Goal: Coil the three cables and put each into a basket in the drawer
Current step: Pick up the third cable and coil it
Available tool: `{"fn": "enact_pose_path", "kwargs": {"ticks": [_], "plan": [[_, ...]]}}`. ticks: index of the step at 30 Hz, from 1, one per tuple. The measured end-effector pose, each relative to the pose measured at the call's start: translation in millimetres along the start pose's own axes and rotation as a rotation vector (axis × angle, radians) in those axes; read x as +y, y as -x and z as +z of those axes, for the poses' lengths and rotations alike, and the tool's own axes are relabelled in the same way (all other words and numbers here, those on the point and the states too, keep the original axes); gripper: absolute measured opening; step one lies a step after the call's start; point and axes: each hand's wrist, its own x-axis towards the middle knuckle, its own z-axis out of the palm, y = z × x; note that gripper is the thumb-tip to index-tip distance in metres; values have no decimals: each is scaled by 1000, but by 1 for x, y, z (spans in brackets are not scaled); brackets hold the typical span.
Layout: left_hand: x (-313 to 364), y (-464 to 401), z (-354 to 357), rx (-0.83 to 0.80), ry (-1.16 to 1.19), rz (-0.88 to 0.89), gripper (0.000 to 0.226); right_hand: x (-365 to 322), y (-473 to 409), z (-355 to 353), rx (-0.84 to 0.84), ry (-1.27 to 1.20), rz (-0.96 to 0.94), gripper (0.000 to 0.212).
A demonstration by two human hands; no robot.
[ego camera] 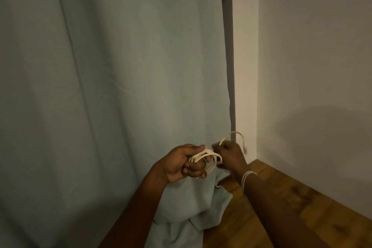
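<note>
A thin white cable [209,159] is wound into several loops that my left hand [181,164] grips between thumb and fingers. My right hand [231,154] pinches the cable's free end, which arcs up and over the hand and hangs down at its right side. Both hands are raised close together in front of a pale curtain. No drawer, basket or other cable shows in this view.
A pale blue-grey curtain [112,78] fills the left and bunches on the wooden floor [285,207]. White walls [314,62] meet in a corner at the right. A light string bracelet [246,179] circles my right wrist.
</note>
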Motion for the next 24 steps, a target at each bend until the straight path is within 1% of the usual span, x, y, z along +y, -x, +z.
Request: {"fn": "enact_pose_path", "kwargs": {"ticks": [2, 3, 4, 5, 7, 8, 9, 11, 12, 13, 15, 18, 19, 21, 22, 23, 24], "plan": [[4, 0, -3, 43, 118, 82, 35, 17, 8, 5, -105, 145, 46, 41], [5, -1, -5, 79, 198, 131, 33, 23, 14, 9, -124, 195, 30, 49], [6, -1, -7, 114, 281, 177, 31, 29, 19, 15, -121, 220, -24, 54], [7, -1, -11, 143, 347, 213, 29, 33, 23, 20, -109, 217, -103, 53], [5, -1, -16, 192, 389, 243, 28, 36, 30, 27, -93, 147, -265, 39], [3, -1, -17, 206, 385, 242, 28, 34, 32, 27, -122, 90, -319, 34], [1, 0, -17, 218, 384, 241, 28, 29, 33, 26, -194, 1, -345, 34], [-2, 2, -16, 240, 409, 258, 29, 17, 31, 23, -378, -245, -287, 39], [-1, 3, -15, 241, 429, 277, 30, 12, 31, 22, -448, -342, -238, 39], [0, 4, -15, 242, 448, 295, 32, 9, 31, 22, -482, -391, -202, 36], [4, 6, -17, 275, 469, 322, 36, 8, 33, 24, -496, -454, -126, 23], [9, 8, -14, 364, 445, 352, 37, 15, 39, 33, -473, -613, 32, 19], [11, 8, -11, 407, 452, 385, 39, 18, 40, 36, -424, -596, 51, 16], [11, 6, -10, 497, 485, 459, 43, 26, 45, 41, -338, -442, 59, 16], [12, 5, -11, 516, 469, 480, 43, 30, 48, 43, -334, -352, 65, 18], [12, 4, -14, 526, 398, 489, 42, 33, 52, 44, -358, -264, 82, 18], [10, 4, -18, 550, 257, 495, 41, 35, 56, 45, -411, -177, 107, 16]]}}
